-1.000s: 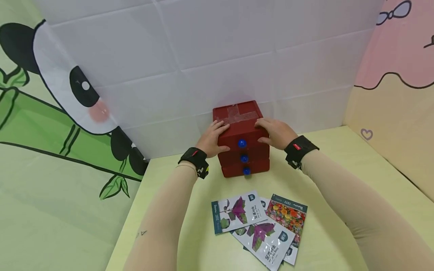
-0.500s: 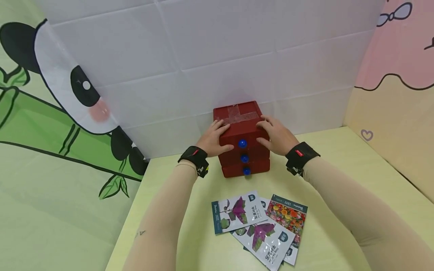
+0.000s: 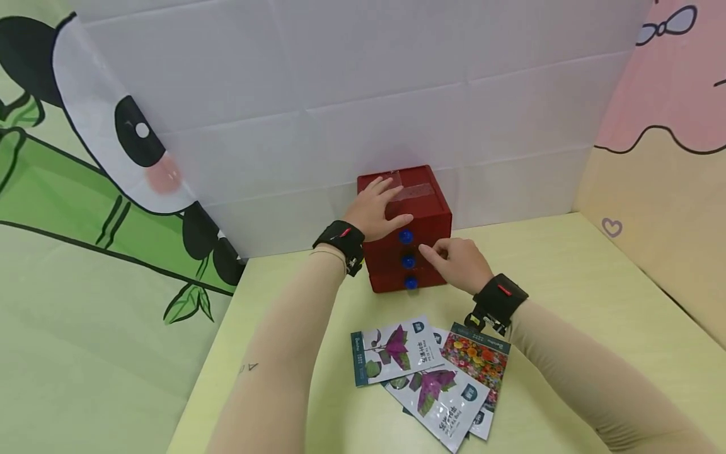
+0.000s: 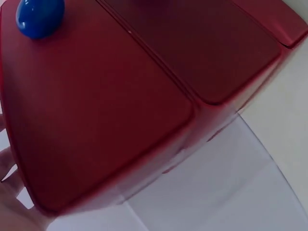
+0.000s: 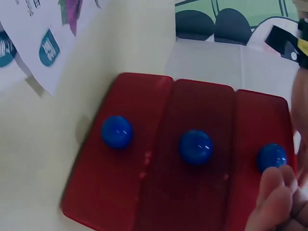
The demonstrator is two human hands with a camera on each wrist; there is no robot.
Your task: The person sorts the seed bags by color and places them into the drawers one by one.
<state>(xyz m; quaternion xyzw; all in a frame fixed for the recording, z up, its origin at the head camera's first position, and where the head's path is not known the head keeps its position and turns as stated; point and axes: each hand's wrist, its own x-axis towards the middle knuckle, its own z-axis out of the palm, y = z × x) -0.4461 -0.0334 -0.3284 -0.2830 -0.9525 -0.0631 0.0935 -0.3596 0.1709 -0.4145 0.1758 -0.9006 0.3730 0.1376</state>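
Observation:
A small red box with three drawers (image 3: 433,221) stands against the white backdrop, a blue round knob on each drawer. My left hand (image 3: 373,209) rests on its top left edge with fingers extended over the top; the left wrist view shows the hand (image 4: 17,207) beside the upper drawer front. In front of the box's right side is my right hand (image 3: 462,263), thumb and fingers loosely bent. In the right wrist view its fingertips (image 5: 275,195) lie close to the top drawer's knob (image 5: 272,156) and overlap it in view; nothing is seen gripped.
Several overlapping seed packets lie on the pale table before the box: purple-leaf packets (image 3: 397,353) and one with colourful flowers (image 3: 479,359). A white cloth backdrop (image 3: 283,151) rises right behind the box. Printed side panels border the table.
My left hand has slid further up and inward over the box top. My right hand has left the box's upper right edge and moved down before the drawer fronts. The drawers look unchanged.

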